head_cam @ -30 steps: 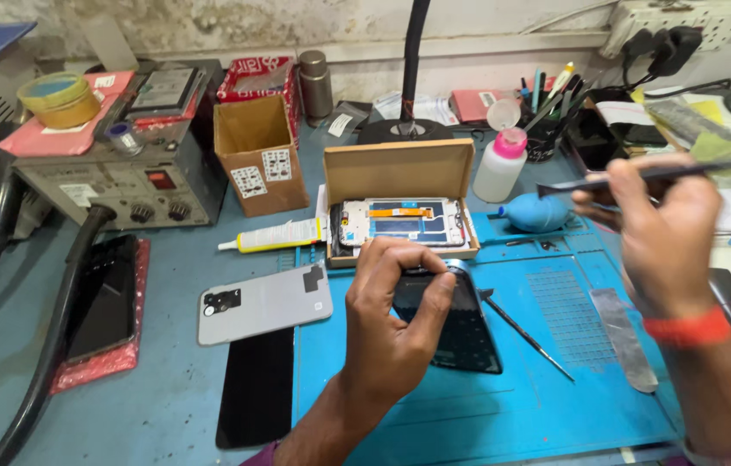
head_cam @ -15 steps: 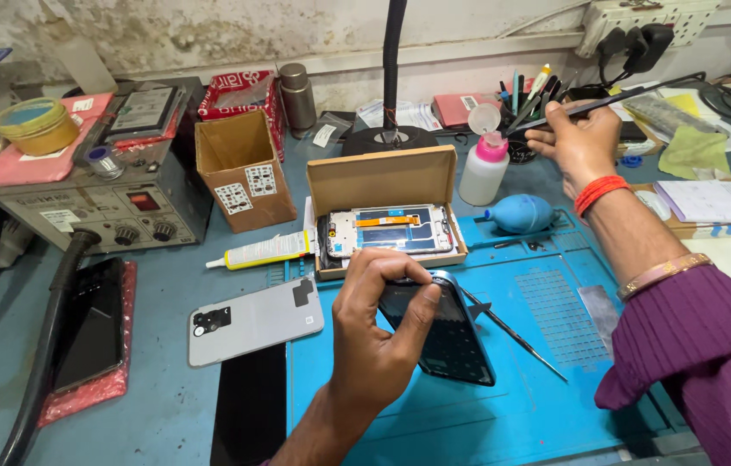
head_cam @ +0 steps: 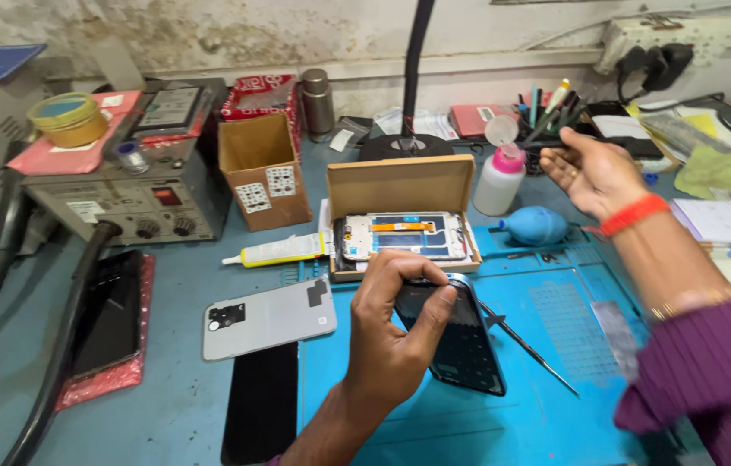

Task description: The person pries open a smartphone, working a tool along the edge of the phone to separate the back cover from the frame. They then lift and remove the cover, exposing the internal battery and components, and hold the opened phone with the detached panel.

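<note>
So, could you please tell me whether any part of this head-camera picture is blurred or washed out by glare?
In the head view, the right hand and its purple sleeve look softly motion-blurred; the left hand and dark phone screen stay sharp. Lighting is even, without strong glare.

We are at a phone repair bench — a small workshop. A blue mat point(head_cam: 555, 414) covers the table, with a rework station point(head_cam: 124, 194) and its hoses at the left, a glue tube point(head_cam: 275, 251), a dust blower point(head_cam: 536, 226), a solvent bottle point(head_cam: 501, 177), a pen cup point(head_cam: 547, 108) — and opened phones, one back cover point(head_cam: 266, 318) lying loose.
</note>
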